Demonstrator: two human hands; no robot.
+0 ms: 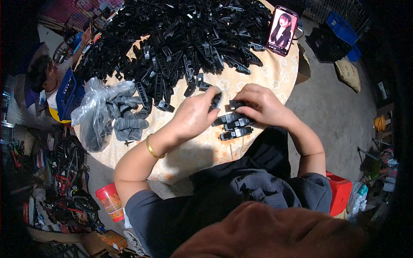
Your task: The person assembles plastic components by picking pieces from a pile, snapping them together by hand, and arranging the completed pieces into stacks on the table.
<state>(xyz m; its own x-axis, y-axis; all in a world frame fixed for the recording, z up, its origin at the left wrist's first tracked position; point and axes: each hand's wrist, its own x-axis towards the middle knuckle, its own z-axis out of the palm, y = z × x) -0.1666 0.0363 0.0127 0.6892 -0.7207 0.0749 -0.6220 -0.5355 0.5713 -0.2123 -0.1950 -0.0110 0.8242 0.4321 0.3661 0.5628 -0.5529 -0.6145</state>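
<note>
Bare cloth [258,77] between black parts heap [185,38]; finished row [234,124]

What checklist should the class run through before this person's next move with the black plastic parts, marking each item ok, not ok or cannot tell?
1. Left hand has a black part in its grip: ok.
2. Right hand rests on another small black piece: ok; whether it is firmly gripped: cannot tell.
3. Finished-looking pieces lie in a row beside the hands: ok.
4. Big pile of parts within view on the round table: ok.
5. Phone propped away from the hands: ok.
6. Bag of grey gloves apart from the hands: ok.
</note>
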